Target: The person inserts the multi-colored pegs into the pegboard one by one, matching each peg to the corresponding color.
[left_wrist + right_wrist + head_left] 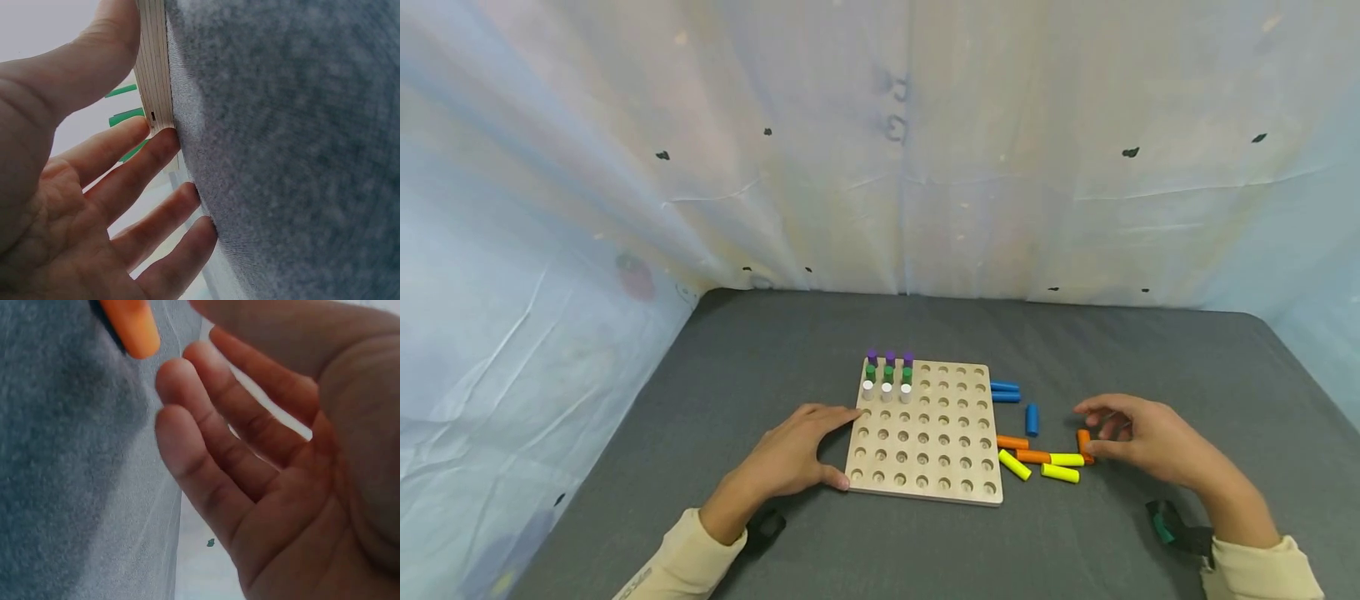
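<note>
A pale wooden peg board point(925, 492) with rows of round holes lies on the table. Purple pegs point(890, 358), green pegs point(888, 374) and white pegs point(887, 391) stand upright in its far left corner. My left hand point(790, 450) rests at the board's left edge, thumb near the front corner and fingers extended; the left wrist view shows fingertips touching the board's side point(155, 75). My right hand point(1150, 437) hovers with loosely bent fingers right beside an orange peg point(1083, 442). In the right wrist view a gap separates the fingers from an orange peg point(132, 328).
Right of the board lie loose blue pegs point(1032, 420), more orange pegs point(1012, 442) and yellow pegs point(1060, 473). They are on a dark grey tablecloth point(760, 342). A pale sheet point(970, 217) hangs behind the table.
</note>
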`<action>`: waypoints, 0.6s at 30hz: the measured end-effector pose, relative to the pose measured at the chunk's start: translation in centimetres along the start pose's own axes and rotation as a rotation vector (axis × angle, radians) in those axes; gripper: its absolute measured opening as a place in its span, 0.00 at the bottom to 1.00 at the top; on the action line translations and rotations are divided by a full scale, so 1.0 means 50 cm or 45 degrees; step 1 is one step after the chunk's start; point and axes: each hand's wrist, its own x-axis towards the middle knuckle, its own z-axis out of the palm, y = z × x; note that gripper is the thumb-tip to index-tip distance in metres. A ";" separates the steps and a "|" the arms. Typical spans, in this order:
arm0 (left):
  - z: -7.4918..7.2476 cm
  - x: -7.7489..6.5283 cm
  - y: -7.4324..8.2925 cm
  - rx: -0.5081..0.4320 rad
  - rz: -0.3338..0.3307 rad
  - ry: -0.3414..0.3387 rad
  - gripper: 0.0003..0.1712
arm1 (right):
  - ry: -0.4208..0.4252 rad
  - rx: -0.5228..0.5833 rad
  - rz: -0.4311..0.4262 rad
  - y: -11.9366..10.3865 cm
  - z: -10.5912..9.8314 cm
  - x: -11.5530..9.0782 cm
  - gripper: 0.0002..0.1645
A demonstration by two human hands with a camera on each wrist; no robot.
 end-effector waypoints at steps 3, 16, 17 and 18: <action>0.002 -0.002 -0.004 -0.008 -0.005 -0.002 0.53 | -0.037 0.046 0.014 -0.004 0.008 0.004 0.28; 0.003 -0.001 -0.003 -0.001 -0.017 -0.014 0.53 | 0.018 -0.066 -0.022 -0.022 0.032 0.020 0.25; 0.003 -0.001 -0.003 0.000 -0.021 -0.013 0.54 | 0.028 -0.076 -0.026 -0.023 0.033 0.022 0.25; 0.002 -0.001 -0.003 0.001 -0.025 -0.013 0.54 | 0.037 -0.086 -0.031 -0.023 0.034 0.023 0.25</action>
